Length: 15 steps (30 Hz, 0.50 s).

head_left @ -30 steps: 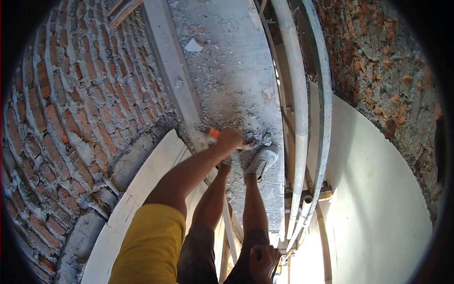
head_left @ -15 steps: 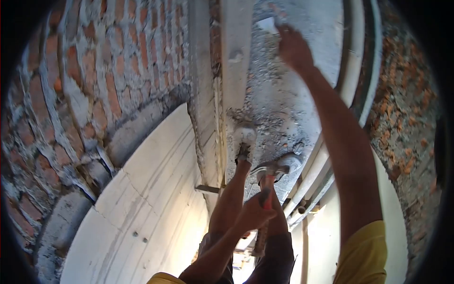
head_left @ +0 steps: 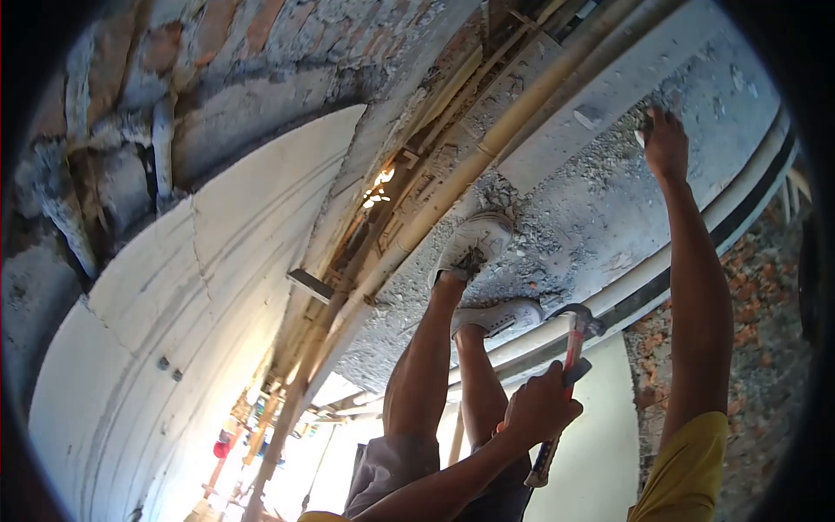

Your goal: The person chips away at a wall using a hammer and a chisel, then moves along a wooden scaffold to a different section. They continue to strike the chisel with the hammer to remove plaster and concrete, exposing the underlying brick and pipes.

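Note:
My left hand (head_left: 541,404) is wrapped round the handle of a claw hammer (head_left: 575,335), at the lower centre. Its metal head points up, and the handle is red near the head and dark at the lower end. A dark flat part shows just above my fingers. At the upper right, my right hand (head_left: 667,150) is low over the dusty grey surface, fingers curled in. A small pale bit (head_left: 641,137) shows at its fingertips; what it is, I cannot make out. A flat whitish piece (head_left: 587,117) lies to the left of that hand.
My two shoes (head_left: 477,245) stand on the rubble-strewn grey surface (head_left: 600,204). Long pipes or poles (head_left: 513,126) run along its left edge, and more run along its right edge (head_left: 739,204). A curved pale panel (head_left: 217,252) and broken brickwork (head_left: 165,48) are at the left.
The view has turned and shifted, so the walkway now slants to the upper right. In the picture, both hands appear farther right; the hammer is still held in my left hand.

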Available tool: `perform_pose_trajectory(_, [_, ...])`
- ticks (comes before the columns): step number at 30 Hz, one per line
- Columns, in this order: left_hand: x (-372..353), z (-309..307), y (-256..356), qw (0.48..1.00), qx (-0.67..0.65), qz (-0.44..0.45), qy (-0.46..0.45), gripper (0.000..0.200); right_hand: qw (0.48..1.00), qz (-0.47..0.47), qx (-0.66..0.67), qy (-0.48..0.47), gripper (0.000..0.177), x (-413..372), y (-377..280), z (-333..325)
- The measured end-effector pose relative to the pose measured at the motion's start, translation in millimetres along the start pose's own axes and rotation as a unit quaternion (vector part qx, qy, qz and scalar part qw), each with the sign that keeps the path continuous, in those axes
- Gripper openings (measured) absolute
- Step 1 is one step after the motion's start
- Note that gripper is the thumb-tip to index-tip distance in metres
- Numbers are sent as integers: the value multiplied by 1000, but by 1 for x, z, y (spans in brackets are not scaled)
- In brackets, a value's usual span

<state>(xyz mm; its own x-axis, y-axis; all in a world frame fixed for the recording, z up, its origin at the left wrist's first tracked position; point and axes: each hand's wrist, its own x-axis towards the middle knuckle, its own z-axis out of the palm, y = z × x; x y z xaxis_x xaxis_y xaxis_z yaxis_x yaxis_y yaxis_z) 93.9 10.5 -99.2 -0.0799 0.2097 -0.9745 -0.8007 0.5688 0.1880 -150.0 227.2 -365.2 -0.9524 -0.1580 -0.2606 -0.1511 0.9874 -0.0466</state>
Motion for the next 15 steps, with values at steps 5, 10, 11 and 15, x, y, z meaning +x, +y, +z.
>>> perform_pose_trajectory(5, [-4,-12,1,996,-41,69,25,38,998,-28,50,20,48,-14,12,33])
perform_pose_trajectory(10, [-4,-20,-11,989,-81,77,97,39,995,48,18,-89,49,-34,7,46])
perform_pose_trajectory(11, [-4,-23,-14,989,-84,71,98,39,992,47,0,-115,47,-35,0,38])
perform_pose_trajectory(15, [-7,-34,-19,989,-85,65,101,35,975,15,-3,-223,38,-39,-47,-20])
